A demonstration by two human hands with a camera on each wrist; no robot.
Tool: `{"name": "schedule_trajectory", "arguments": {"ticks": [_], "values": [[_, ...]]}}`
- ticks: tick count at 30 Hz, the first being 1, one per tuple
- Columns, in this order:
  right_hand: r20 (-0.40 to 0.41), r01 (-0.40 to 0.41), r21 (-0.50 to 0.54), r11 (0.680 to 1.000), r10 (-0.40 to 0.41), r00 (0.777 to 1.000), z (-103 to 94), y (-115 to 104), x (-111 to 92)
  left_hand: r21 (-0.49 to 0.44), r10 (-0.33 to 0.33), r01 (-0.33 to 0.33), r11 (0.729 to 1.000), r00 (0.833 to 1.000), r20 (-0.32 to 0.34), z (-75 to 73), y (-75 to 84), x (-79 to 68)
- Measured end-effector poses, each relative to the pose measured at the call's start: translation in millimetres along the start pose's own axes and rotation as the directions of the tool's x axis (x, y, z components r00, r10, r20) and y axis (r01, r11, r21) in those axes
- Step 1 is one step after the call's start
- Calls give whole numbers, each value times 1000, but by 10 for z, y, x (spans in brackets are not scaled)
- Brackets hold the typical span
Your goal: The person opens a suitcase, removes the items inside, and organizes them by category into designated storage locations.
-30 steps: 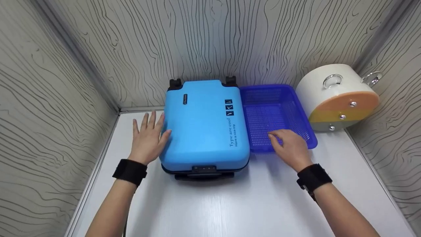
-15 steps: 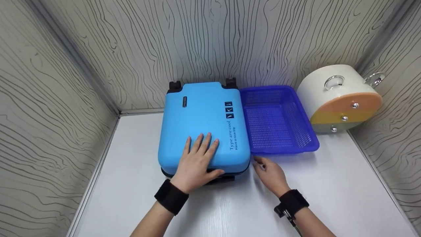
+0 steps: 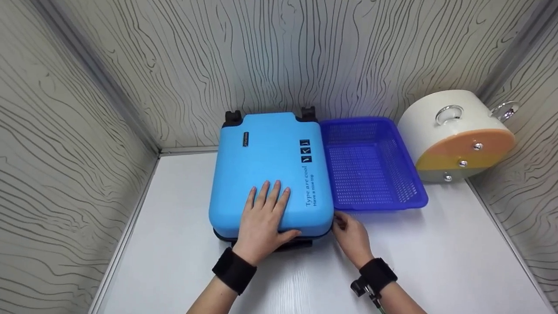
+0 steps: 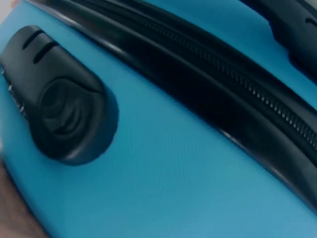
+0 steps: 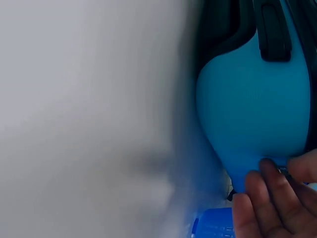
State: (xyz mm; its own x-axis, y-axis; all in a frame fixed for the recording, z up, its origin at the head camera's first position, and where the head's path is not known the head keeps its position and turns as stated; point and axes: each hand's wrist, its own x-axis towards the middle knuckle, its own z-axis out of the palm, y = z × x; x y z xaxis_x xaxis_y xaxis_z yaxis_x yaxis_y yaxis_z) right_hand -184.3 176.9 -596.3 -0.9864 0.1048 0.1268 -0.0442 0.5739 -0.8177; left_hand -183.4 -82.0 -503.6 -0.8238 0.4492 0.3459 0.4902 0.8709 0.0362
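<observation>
A light blue hard-shell suitcase lies flat, its wheels toward the back wall. My left hand rests on the front part of its lid, fingers straight and spread. At the front right corner, my right hand has curled fingers against the suitcase's side. The right wrist view shows its thumb and fingertips around a small metallic piece that looks like a zipper pull, mostly hidden. A black-edged zipper and a black lock fill much of the left wrist view.
A blue-purple plastic basket stands directly right of the suitcase. Beyond it, in the right corner, sits a round cream container with silver handles and an orange, yellow and green front. Patterned walls enclose the white table.
My left hand has moved from the suitcase's left side onto its lid. My right hand has come from above the basket down to the suitcase's front right corner.
</observation>
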Motion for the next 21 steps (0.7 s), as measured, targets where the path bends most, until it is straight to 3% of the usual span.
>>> {"name": "schedule_trajectory", "arguments": {"ticks": [10,13,16,21], "values": [[-69,63,-48,997,-66,995,-84,35,-58,-9,-2,2,1000,1000,-20,24,-4,-23],[-81,117,-77,990,-124,989,-128,62,-64,-17,-1,1,1000,1000,-14,26,-3,-20],[-93,208,-136,969,-221,971,-158,91,-84,-19,2,-3,1000,1000,-13,29,-7,-12],[-94,350,-245,904,-381,920,-188,138,-146,-23,11,-12,1000,1000,-18,25,-27,1]]}}
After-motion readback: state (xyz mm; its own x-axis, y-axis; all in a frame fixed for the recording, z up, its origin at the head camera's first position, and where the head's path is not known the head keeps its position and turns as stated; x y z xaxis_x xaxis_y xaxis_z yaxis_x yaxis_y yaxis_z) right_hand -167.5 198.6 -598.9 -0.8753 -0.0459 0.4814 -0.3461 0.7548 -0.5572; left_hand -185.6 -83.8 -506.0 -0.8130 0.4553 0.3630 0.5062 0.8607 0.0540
